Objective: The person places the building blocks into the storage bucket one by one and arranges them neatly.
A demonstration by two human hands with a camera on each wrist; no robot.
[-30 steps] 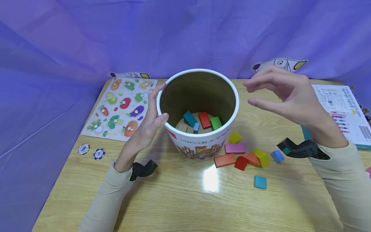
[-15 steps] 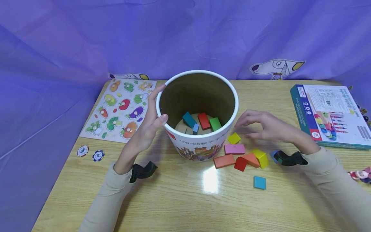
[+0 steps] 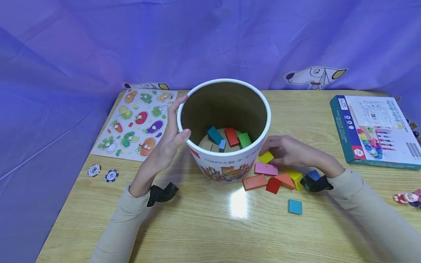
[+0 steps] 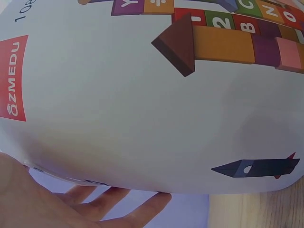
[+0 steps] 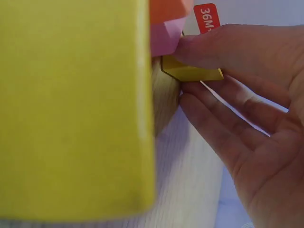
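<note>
R hand point(image 3: 289, 151) has the small yellow block point(image 3: 266, 157) in what looks like a full pinch: thumb one side, fingers opp., gap no wider than the block. Block's by the table-level R side of the bucket point(image 3: 227, 162), just beyond the pink block point(image 3: 266, 169); can't tell if it touches the wall. L hand point(image 3: 167, 142) is spread round the bucket's L side, thumb & fingers at the rim, so good bracing. Best: firm up pinch 1st, lift straight up w/o dragging the pink one, & mind the wrist cam point(image 3: 317, 183), v. close to the bigger yellow block point(image 3: 298, 180).
</note>
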